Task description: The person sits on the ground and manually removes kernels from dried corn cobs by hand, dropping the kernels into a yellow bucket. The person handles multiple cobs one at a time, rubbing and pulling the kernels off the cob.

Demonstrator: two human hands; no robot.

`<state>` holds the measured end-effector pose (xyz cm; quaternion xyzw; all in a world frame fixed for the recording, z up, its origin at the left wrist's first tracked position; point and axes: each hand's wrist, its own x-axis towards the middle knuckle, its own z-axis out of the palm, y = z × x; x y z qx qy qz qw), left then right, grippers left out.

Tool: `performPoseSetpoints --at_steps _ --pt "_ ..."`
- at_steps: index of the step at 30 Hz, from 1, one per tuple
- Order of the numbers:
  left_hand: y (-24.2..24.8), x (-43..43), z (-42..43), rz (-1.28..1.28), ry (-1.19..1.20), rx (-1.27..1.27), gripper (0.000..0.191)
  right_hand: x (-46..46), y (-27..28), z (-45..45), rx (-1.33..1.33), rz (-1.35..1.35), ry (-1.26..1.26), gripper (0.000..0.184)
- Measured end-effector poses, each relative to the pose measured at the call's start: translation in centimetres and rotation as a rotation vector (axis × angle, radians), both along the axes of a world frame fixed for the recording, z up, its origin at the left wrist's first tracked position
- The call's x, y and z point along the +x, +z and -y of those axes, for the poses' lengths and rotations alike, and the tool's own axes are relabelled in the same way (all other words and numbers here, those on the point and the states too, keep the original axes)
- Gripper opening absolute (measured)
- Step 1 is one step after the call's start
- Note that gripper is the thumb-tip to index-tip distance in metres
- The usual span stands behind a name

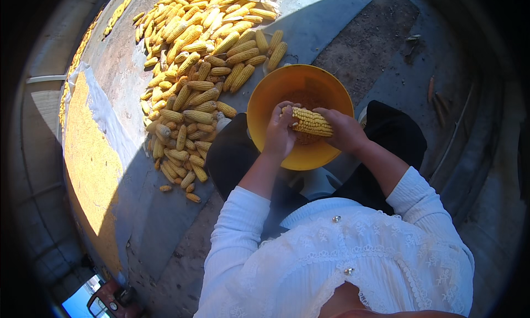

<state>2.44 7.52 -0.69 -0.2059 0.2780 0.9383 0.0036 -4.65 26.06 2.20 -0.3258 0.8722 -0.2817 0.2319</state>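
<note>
Between my two hands lies a yellow ear of corn (312, 122), held over the mouth of a yellow plastic bucket (306, 160). My left hand (282, 123) grips its left end, with the fingertips on the kernels. The right end sits in my right hand (341, 127), whose thumb rests along the top. Kernel rows cover most of the side that shows. Inside the bucket, orange-brown loose material (304, 98) shows at the bottom, partly hidden by the ear and my hands. The bucket stands between my knees.
A large heap of corn ears (198, 69) lies to the left and ahead, reaching my left knee. Farther left, loose kernels (89, 152) are spread over a white sheet (105, 115). A few thin sticks or cobs (439, 104) lie at right. A red vehicle (112, 299) appears lower left.
</note>
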Motion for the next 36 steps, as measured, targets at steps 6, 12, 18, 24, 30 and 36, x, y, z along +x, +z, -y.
performPoseSetpoints --at_steps 6,12,18,24,30,36 --pt "0.0 0.1 0.1 0.018 -0.048 -0.167 0.022 0.1 -0.7 -0.1 0.005 -0.032 0.014 0.072" --pt "0.1 0.2 -0.1 0.012 -0.011 -0.124 0.031 0.1 -0.8 -0.2 0.009 -0.05 0.025 0.075" --pt "-0.4 0.1 -0.1 0.038 -0.063 -0.331 0.032 0.2 -0.8 -0.1 0.029 -0.032 0.014 0.074" --pt "0.0 0.5 0.0 -0.012 -0.022 -0.145 0.037 0.2 -0.5 -0.2 -0.011 -0.032 0.006 0.067" --pt "-0.8 0.1 -0.2 0.068 -0.065 -0.44 0.04 0.3 -0.5 0.0 0.061 -0.045 0.025 0.07" --pt "-0.4 0.1 0.0 0.02 -0.062 -0.379 0.036 0.2 -0.8 -0.3 -0.055 -0.058 0.012 0.072"
